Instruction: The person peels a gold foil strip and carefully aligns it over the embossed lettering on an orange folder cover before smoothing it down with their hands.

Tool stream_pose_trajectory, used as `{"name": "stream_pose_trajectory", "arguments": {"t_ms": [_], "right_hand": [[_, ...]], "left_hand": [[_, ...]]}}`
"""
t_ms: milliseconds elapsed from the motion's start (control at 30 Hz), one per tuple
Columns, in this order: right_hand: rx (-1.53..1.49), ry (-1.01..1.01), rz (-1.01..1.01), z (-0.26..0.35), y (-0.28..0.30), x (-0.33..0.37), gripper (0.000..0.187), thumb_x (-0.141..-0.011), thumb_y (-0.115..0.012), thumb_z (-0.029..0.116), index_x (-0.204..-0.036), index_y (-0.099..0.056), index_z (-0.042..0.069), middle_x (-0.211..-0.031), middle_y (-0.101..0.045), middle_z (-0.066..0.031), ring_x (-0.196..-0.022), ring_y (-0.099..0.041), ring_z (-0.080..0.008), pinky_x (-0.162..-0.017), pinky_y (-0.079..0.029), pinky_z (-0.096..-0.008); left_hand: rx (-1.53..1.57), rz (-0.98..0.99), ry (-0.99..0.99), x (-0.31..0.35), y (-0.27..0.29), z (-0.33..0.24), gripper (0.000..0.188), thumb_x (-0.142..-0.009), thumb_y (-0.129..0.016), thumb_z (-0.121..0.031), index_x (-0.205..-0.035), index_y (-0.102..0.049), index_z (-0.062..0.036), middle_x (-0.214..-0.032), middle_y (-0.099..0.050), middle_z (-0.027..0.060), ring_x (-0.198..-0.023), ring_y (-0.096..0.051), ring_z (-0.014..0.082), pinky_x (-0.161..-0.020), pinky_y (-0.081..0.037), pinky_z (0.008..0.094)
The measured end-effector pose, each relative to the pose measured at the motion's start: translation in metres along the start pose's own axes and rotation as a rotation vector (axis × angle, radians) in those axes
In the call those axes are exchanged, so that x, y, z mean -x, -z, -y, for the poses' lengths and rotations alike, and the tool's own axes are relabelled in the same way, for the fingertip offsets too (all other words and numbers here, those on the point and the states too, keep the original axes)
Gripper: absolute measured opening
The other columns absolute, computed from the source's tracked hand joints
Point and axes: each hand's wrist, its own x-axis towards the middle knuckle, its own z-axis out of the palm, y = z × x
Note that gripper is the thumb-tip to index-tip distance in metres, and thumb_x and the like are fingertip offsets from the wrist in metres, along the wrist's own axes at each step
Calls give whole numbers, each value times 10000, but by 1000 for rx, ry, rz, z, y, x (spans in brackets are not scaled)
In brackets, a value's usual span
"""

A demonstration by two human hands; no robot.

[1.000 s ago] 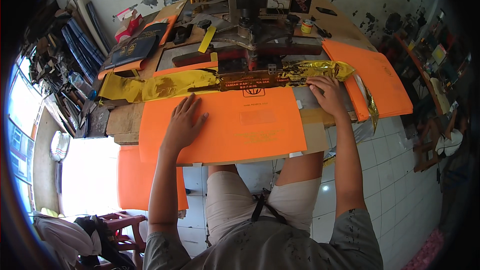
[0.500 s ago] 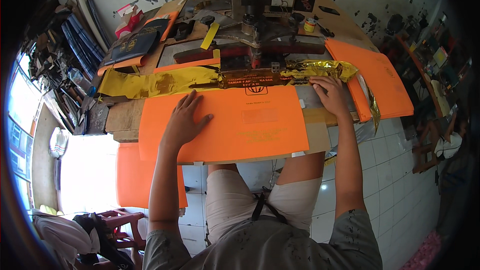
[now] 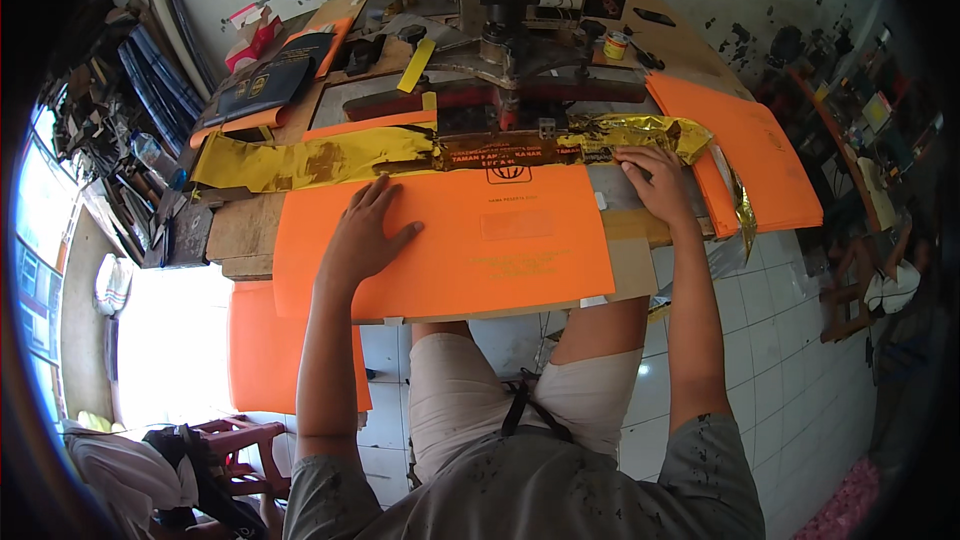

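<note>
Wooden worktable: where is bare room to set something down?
Rear right: bare brown tabletop between the flat black rectangle and orange paper stack. Front left: small wooden corner between the gold foil strip and orange sheet. Crowded: around the dark metal press.

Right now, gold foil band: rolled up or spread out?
Spread out: the gold foil band stretches across the orange sheet, crumpled near the right hand.

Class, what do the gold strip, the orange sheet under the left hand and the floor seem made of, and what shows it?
Gold strip: probably metallic foil or coated film, shiny; it creases and glints.
Orange sheet: likely paper or thin card, matte; even colour without glare, crisp edges.
Floor: perhaps glazed ceramic tile, glossy; pale squares, dark joints and a bright reflection.
</note>
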Motion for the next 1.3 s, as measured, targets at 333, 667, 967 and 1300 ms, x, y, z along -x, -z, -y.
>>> {"name": "stream_pose_trajectory", "arguments": {"t_ms": [333,667,967,1300], "right_hand": [[-62,12,-12,-4,-4,-2,274,-1037,-646,289,-1169,-790,97,-1285,-750,-37,-1248,-632,-253,-1144,-349,-445],[-61,24,-24,-5,-7,-1,264,-1028,-666,265,-1194,-787,100,-1271,-751,-55,-1238,-628,-263,-1135,-360,-437],[-43,46,-22,-5,-6,2,275,-1044,-661,294,-1210,-787,116,-1272,-751,-43,-1230,-631,-250,-1128,-369,-426],[-54,30,-4,-1,-2,0,281,-1044,-661,287,-1206,-784,93,-1293,-748,-36,-1249,-631,-253,-1149,-369,-433]], "left_hand": [[-2,7,-5,-2,-4,7,722,-935,-760,-482,-1499,-559,-78,-1664,-424,144,-1526,-402,356,-1229,-407,484],[3,36,25,0,0,5,808,-923,-756,-526,-1549,-513,-76,-1671,-412,145,-1546,-379,328,-1232,-408,474],[-11,37,28,-3,-2,7,864,-910,-763,-544,-1572,-481,-66,-1670,-412,148,-1544,-382,331,-1228,-416,470],[-11,33,35,-5,-2,6,849,-905,-771,-534,-1544,-508,-41,-1667,-415,156,-1542,-385,338,-1226,-414,473]]}}
